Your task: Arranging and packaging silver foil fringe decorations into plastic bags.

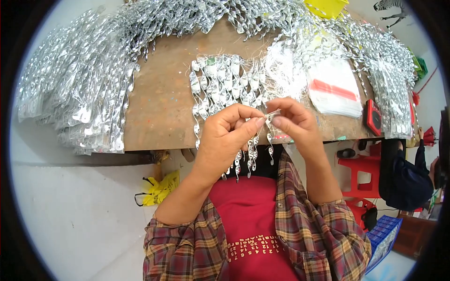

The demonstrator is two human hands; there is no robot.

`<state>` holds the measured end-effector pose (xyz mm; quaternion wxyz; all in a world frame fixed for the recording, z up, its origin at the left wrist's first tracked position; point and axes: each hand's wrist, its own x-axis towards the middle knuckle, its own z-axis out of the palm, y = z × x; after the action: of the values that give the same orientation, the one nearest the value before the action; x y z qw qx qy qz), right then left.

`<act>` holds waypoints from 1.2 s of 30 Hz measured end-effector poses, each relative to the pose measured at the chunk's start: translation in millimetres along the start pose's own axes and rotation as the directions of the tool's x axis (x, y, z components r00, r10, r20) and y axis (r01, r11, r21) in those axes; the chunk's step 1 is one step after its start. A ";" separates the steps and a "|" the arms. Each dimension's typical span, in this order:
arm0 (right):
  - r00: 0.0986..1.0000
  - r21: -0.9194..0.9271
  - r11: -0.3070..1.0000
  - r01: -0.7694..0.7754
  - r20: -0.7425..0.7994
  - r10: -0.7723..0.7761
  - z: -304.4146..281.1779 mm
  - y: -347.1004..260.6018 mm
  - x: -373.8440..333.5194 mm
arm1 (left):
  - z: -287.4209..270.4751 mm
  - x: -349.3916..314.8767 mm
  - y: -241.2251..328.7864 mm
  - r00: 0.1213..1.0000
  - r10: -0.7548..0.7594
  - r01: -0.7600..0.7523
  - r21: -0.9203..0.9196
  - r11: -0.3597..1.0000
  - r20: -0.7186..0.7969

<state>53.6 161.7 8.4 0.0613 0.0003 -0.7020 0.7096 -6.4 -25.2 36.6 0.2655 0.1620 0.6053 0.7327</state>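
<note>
My left hand [227, 131] pinches the top of a few silver twisted strips between thumb and forefinger. The twisted strips [253, 154] hang down below the fingers, past the table's front edge. Close beside it, my right hand [300, 126] curls its thumb and fingers around the thin pale strings [273, 113] at the top of the strips; its fingertips are slightly blurred. Just beyond both hands, a row of silver spiral strips [225, 75] lies on the brown table [159, 93], their strings toward the far side.
Heaps of silver strips [79, 79] cover the table's left, back and right. Clear plastic bags with a red band [335, 89] lie right of my hands, near a red-and-black device [373, 117]. A yellow container [326, 6] stands behind. Red stools [361, 173] and a dark-clothed person [408, 180] are at right.
</note>
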 end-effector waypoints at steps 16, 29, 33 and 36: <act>0.865 -0.518 0.795 0.315 -0.188 -0.465 9.5 2.3 20.6 | -1.8 -1.6 -2.3 0.997 0.016 -0.027 0.142 0.990 0.073; 0.727 -0.211 0.855 0.475 -0.453 -0.516 -31.9 -37.9 58.4 | -26.5 -6.6 1.3 0.953 -0.106 0.075 0.119 0.990 0.283; 0.853 -0.109 0.923 0.369 -0.355 -0.383 -29.4 -20.4 55.2 | -38.1 24.1 7.9 0.994 -0.097 0.101 0.089 0.991 -0.041; 0.971 -0.285 0.956 0.065 -0.204 -0.127 -31.9 2.3 33.6 | -55.9 55.6 6.8 0.981 0.051 -0.051 0.002 0.999 -0.189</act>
<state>22.7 196.3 8.6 0.1725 -0.0525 -0.7820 0.5967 -83.8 -38.3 26.6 0.1882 0.1067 0.6223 0.7523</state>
